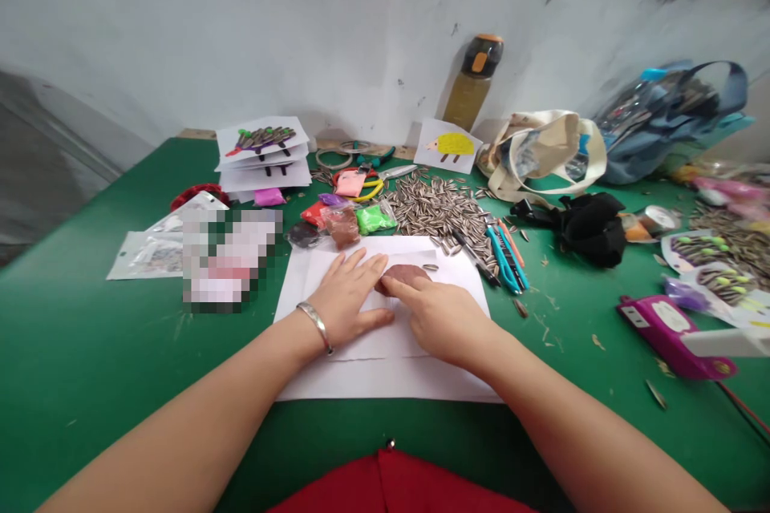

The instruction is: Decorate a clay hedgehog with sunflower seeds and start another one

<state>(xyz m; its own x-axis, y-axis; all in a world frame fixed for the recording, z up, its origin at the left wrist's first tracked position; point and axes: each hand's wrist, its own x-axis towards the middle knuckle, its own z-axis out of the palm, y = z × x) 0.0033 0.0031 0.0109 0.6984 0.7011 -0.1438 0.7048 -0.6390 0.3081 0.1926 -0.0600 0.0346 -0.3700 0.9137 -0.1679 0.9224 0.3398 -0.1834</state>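
My left hand (349, 296) lies flat with spread fingers on a white sheet of paper (385, 378), its fingertips at the left edge of a flattened brown clay shape (409, 272). The index finger of my right hand (448, 317) is stretched out and presses on that brown clay. The other right fingers are curled below and partly hidden. A single sunflower seed (430, 267) lies by the clay's upper right edge. Beyond the paper sit packets of brown clay (342, 226), green clay (375, 218) and red clay (314, 214).
A heap of sunflower seeds (442, 208) spreads behind the paper, with blue-handled scissors (505, 256) and a black pen (475, 256) beside it. Stacked craft cards (263, 168) stand back left. A bottle (472, 84) leans at the wall. A magenta glue gun (674, 337) lies right.
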